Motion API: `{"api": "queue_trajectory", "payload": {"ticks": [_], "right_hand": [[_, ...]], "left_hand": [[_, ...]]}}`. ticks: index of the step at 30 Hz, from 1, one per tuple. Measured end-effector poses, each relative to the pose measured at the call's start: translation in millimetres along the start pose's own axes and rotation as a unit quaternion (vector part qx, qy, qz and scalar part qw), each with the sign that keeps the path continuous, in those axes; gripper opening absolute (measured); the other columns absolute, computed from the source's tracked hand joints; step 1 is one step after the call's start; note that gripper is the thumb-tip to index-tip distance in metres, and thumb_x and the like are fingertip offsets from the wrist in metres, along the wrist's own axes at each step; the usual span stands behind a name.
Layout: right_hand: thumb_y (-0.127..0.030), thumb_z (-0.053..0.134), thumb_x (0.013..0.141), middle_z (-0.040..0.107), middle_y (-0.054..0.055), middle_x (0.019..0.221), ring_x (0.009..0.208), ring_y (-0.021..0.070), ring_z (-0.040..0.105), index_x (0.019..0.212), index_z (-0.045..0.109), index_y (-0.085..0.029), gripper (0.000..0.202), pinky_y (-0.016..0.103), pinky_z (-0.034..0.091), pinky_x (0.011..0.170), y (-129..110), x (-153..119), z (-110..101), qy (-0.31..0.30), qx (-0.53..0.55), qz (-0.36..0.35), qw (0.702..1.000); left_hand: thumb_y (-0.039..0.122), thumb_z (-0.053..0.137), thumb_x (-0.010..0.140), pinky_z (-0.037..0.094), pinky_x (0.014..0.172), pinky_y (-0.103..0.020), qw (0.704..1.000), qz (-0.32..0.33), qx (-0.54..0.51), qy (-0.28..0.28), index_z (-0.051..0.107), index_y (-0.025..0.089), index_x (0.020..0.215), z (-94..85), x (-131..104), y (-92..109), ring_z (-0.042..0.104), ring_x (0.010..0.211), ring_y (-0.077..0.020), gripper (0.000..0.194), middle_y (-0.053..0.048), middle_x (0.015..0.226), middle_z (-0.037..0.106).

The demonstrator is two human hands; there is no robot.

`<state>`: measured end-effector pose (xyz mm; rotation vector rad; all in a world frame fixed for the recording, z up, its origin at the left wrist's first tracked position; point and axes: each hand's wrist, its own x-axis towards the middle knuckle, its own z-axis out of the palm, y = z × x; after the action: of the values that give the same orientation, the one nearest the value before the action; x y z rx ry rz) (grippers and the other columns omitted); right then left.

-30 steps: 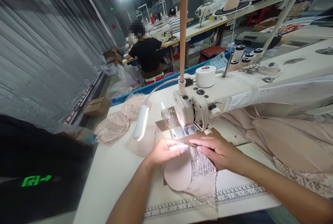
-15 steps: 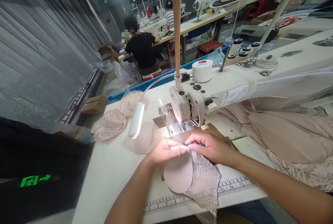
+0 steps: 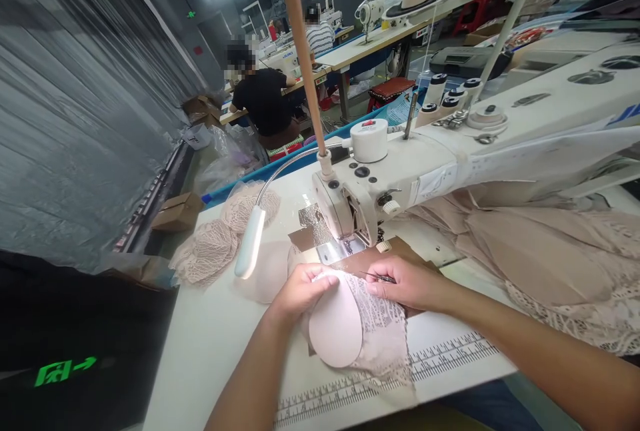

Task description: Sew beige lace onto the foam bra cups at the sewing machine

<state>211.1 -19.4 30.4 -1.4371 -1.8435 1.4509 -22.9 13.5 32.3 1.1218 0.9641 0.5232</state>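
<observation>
A pale pink bra cup (image 3: 336, 331) with a lace panel (image 3: 383, 334) attached lies over the near side of the sewing table. My left hand (image 3: 300, 294) pinches its top edge between thumb and fingers. In my right hand (image 3: 400, 281) are small dark thread snips (image 3: 384, 278), their thin tip pointing left above the lace; most of them is hidden by the fingers. My right thumb lies at the lace's upper edge. Just beyond both hands stands the sewing machine head (image 3: 345, 207), with its needle area close above the metal plate (image 3: 333, 251).
A lit gooseneck lamp (image 3: 251, 244) hangs left of the machine. Lace cups (image 3: 213, 251) and a plain cup (image 3: 265, 271) lie on the left. Beige fabric (image 3: 530, 244) is heaped at right. A printed ruler (image 3: 440, 361) runs along the near edge. Two people sit at machines beyond.
My hands have drawn apart, the right one moving away from the left with the snips now showing. The cup's face is turned more towards me. The whole view has shifted slightly.
</observation>
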Motion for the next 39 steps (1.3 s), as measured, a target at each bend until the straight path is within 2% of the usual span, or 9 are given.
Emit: {"api": "queue_trajectory", "payload": {"ticks": [8, 13, 17, 19, 21, 24, 26, 32, 39], "right_hand": [[-0.034, 0.052, 0.079, 0.051, -0.002, 0.059, 0.054, 0.0123, 0.046, 0.073, 0.055, -0.019, 0.017, 0.023, 0.034, 0.050, -3, -2, -8, -0.014, -0.013, 0.003, 1.000], [-0.031, 0.045, 0.085, 0.052, 0.000, 0.057, 0.056, 0.0136, 0.045, 0.061, 0.053, -0.018, 0.029, 0.026, 0.032, 0.054, -12, -1, -18, 0.065, -0.149, -0.080, 0.984], [-0.018, 0.043, 0.085, 0.059, 0.002, 0.071, 0.067, 0.0154, 0.051, 0.082, 0.065, -0.020, 0.022, 0.025, 0.034, 0.059, -8, 4, -14, 0.062, -0.245, -0.165, 0.953], [-0.012, 0.045, 0.080, 0.060, 0.003, 0.078, 0.068, 0.0163, 0.052, 0.093, 0.067, -0.020, 0.026, 0.025, 0.033, 0.058, -1, 7, -8, 0.061, -0.307, -0.170, 0.934], [-0.010, 0.047, 0.077, 0.060, 0.004, 0.081, 0.068, 0.0172, 0.053, 0.099, 0.066, -0.020, 0.031, 0.026, 0.033, 0.056, 7, 9, -3, 0.070, -0.349, -0.164, 0.920], [-0.009, 0.048, 0.076, 0.062, 0.004, 0.086, 0.071, 0.0177, 0.055, 0.105, 0.064, -0.022, 0.035, 0.026, 0.035, 0.058, 16, 11, 2, 0.092, -0.355, -0.162, 0.916], [-0.007, 0.048, 0.075, 0.062, 0.003, 0.090, 0.074, 0.0179, 0.057, 0.106, 0.063, -0.023, 0.039, 0.026, 0.038, 0.060, 18, 11, 4, 0.100, -0.350, -0.159, 0.918], [-0.003, 0.046, 0.072, 0.062, 0.004, 0.084, 0.070, 0.0170, 0.056, 0.101, 0.064, -0.020, 0.038, 0.027, 0.037, 0.057, 14, 9, 5, 0.104, -0.371, -0.141, 0.912], [-0.007, 0.044, 0.078, 0.063, 0.004, 0.076, 0.065, 0.0165, 0.055, 0.100, 0.067, -0.020, 0.034, 0.027, 0.037, 0.056, 14, 12, 10, 0.141, -0.364, -0.147, 0.909]], "left_hand": [[0.054, 0.074, 0.071, 0.043, 0.058, -0.022, 0.995, 0.027, 0.099, 0.012, 0.061, 0.011, 0.079, -8.4, 7, 0, 0.053, 0.062, -0.0129, 0.045, -0.004, 0.071, 0.059], [0.054, 0.066, 0.078, 0.038, 0.057, -0.020, 0.974, 0.069, 0.216, -0.024, 0.066, 0.010, 0.080, -16.7, 27, 8, 0.052, 0.065, -0.0133, 0.045, -0.005, 0.074, 0.059], [0.049, 0.066, 0.078, 0.038, 0.058, -0.022, 0.943, 0.099, 0.309, -0.071, 0.069, 0.011, 0.081, -17.8, 48, 16, 0.053, 0.066, -0.0153, 0.038, -0.005, 0.075, 0.061], [0.044, 0.065, 0.079, 0.041, 0.062, -0.024, 0.930, 0.105, 0.345, -0.073, 0.070, 0.012, 0.085, -15.9, 53, 21, 0.054, 0.070, -0.0178, 0.033, -0.006, 0.077, 0.062], [0.038, 0.064, 0.080, 0.044, 0.071, -0.029, 0.909, 0.131, 0.392, -0.047, 0.069, 0.014, 0.090, -12.0, 50, 28, 0.055, 0.081, -0.0222, 0.027, -0.008, 0.085, 0.062], [0.030, 0.056, 0.085, 0.045, 0.086, -0.038, 0.842, 0.207, 0.498, 0.007, 0.064, 0.017, 0.101, -0.1, 28, 38, 0.053, 0.098, -0.0265, 0.023, -0.011, 0.104, 0.059], [0.026, 0.048, 0.089, 0.046, 0.088, -0.038, 0.813, 0.223, 0.537, 0.006, 0.061, 0.019, 0.107, 11.8, 9, 39, 0.054, 0.099, -0.0247, 0.023, -0.010, 0.109, 0.057], [0.020, 0.058, 0.079, 0.050, 0.088, -0.047, 0.781, 0.183, 0.596, -0.030, 0.057, 0.015, 0.119, 36.8, -16, 19, 0.052, 0.102, -0.0310, 0.040, -0.014, 0.127, 0.053], [0.013, 0.049, 0.080, 0.046, 0.095, -0.050, 0.769, 0.215, 0.601, -0.033, 0.053, 0.015, 0.129, 17.5, -1, 14, 0.048, 0.112, -0.0313, 0.049, -0.013, 0.137, 0.048]]}}
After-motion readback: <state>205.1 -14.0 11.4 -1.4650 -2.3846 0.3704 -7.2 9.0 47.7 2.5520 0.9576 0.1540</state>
